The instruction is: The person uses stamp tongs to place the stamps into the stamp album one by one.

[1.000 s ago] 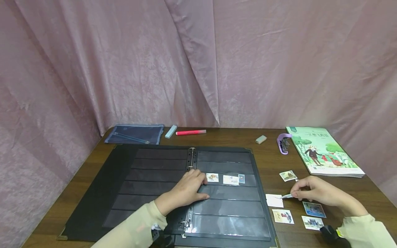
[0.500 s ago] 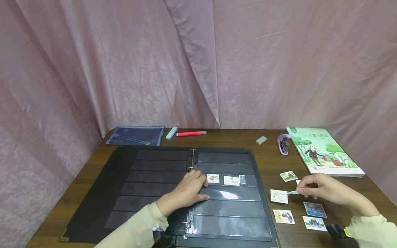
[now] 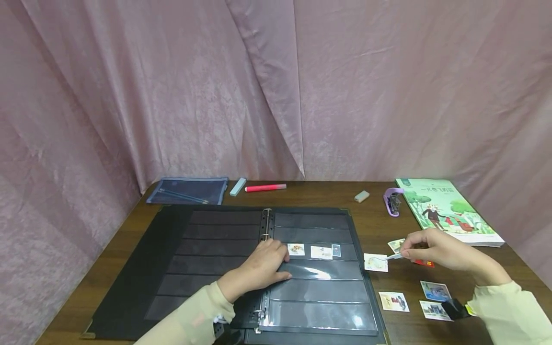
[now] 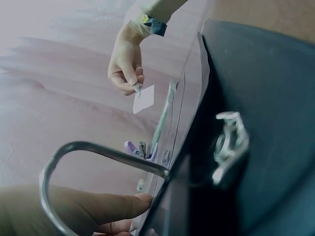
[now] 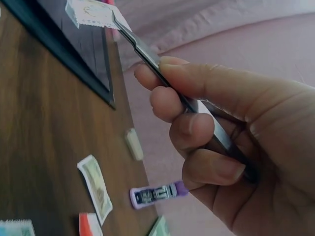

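Observation:
My right hand (image 3: 437, 251) holds a pair of tweezers (image 5: 142, 51), fingers curled round their shank. A pale stamp with perforated edges (image 3: 376, 262) hangs from the tips, raised beside the album's right edge. The black stamp album (image 3: 319, 290) lies spread out with clear pocket strips. My left hand (image 3: 260, 268) rests on its right page near the binder rings (image 4: 98, 147), thumb and fingers apart. One strip holds an orange-patterned stamp (image 3: 295, 249), a pale stamp (image 3: 321, 252) and a small blue stamp (image 3: 336, 250).
Loose stamps lie right of the album, among them a figure stamp (image 3: 394, 302), a blue one (image 3: 435, 290) and a red one (image 5: 89, 223). Behind are a purple stapler (image 3: 393, 201), green book (image 3: 448, 211), eraser (image 3: 362, 196), red marker (image 3: 265, 188) and mesh pouch (image 3: 189, 190).
My right hand lifts the stamp with the tweezers, first turning its printed side into view, then carrying it left and away towards the album. My left hand stays in place.

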Demonstrator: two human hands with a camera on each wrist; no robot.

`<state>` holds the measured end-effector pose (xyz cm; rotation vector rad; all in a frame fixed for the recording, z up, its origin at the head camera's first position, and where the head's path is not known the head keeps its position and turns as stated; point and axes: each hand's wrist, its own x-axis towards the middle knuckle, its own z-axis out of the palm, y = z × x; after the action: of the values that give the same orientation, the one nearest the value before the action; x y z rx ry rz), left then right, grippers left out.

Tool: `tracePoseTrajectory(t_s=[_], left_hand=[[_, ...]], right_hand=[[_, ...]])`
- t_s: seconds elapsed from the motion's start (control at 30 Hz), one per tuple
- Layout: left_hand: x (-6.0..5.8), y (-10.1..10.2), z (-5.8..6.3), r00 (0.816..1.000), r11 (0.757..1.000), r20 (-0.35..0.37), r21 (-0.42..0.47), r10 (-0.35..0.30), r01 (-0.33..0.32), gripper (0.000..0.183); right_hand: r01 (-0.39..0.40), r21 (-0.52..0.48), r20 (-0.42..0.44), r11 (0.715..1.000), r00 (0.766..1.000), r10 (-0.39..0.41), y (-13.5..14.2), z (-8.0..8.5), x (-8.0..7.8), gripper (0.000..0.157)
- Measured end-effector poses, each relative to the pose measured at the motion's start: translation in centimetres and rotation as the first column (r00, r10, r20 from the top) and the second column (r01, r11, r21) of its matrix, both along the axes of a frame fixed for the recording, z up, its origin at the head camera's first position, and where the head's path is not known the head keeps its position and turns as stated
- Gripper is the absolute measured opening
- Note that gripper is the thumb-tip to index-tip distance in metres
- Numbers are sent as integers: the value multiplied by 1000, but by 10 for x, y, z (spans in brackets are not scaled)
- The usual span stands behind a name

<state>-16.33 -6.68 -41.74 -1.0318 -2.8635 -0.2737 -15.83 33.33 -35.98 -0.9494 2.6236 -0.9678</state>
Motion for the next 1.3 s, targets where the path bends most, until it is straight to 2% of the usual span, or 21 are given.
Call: tracePoseTrajectory(t_s=[0.27,0.47,0.57,0.97,1.3], left_hand=[[1,-1,1,999,999,-19,2,-41,41,28],[2,-1,1,998,998,-28,-31,-50,49,28],[2,-2,2,998,997,-34,-53,-59,57,29],[2,0,2,998,996,-30,-66,-58,56,33],[3,-1,1,997,996,-19,-51,-74,73,28]], right_hand=[[-4,23,6,1000,1000,4,-21,5,-12,7],[-3,16,67,1000,998,2,-37,8,-19,7],[-3,14,68,1000,998,2,-46,9,-22,6],[-22,8,80,1000,997,21,-72,-3,-31,16],[-25,6,60,1000,998,24,-80,-8,-34,15]])
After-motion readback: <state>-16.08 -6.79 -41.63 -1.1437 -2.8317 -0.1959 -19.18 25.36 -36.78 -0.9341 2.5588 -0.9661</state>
